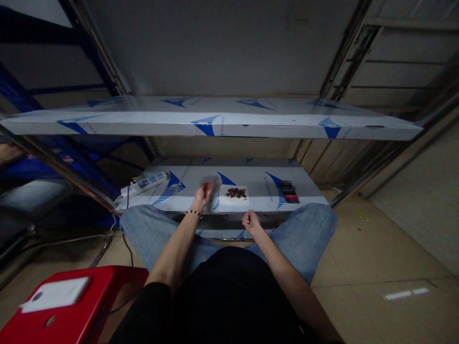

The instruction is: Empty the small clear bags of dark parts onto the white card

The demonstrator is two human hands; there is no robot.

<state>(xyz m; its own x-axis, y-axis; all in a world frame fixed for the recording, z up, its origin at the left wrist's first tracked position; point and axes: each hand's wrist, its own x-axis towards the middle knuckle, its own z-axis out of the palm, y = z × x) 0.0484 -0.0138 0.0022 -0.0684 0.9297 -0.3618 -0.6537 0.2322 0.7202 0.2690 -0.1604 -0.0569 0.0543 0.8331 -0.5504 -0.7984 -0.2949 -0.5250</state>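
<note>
Nearest me, left of the white square (223, 199) and well toward the person, one smooth red plastic stool (118, 274) carries one flat white box (59, 292). Two bare hands flank the square's near side: the right hand (251, 221) is clenched loosely; the left hand (202, 195), below one hazy see-through patch (213, 180), has curled fingers, but I can't tell whether they grip anything. Small, dark, rough pieces (235, 193), too many to count, lie heaped on the square. One power strip (147, 183) sits left of it, one blurred black-and-red thing (289, 191) right. Beyond rises one film-covered upper shelf (258, 130).
</note>
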